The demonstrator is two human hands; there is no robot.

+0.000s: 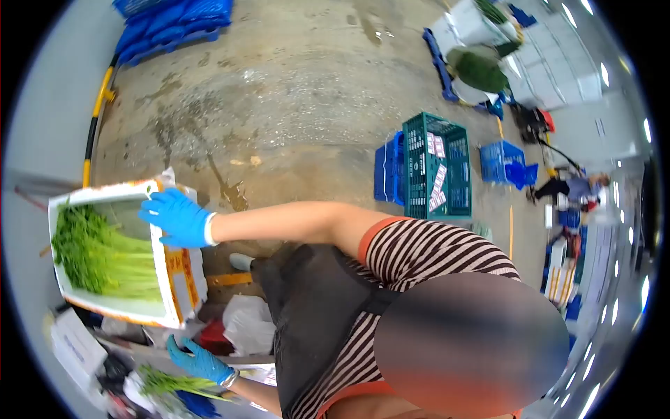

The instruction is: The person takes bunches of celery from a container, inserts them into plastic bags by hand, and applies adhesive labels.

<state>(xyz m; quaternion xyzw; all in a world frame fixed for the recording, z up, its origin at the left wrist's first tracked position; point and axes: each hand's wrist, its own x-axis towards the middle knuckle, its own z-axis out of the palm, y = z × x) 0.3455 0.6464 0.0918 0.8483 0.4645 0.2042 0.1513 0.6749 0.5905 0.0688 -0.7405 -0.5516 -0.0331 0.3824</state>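
A white foam box [172, 283] holds a bunch of leafy green celery [115, 255], with leaves on the left and pale stalks on the right. My right hand [178, 218], in a blue glove, reaches over the box's upper right corner with fingers stretched out and apart. It overlaps the rim; whether it presses on it I cannot tell. Lower down, my left hand [200, 362], also blue-gloved, hovers with fingers curved and apart, holding nothing. Near it lie loose green stalks [178, 382] and a white plastic bag [248, 325].
A green crate [469, 174] with labels inside stands beside a blue crate [389, 167] on the wet floor. Blue sacks [174, 17] are stacked on a pallet at upper left. Another person [572, 187] is far right. A yellow-black rail [91, 133] runs along the wall.
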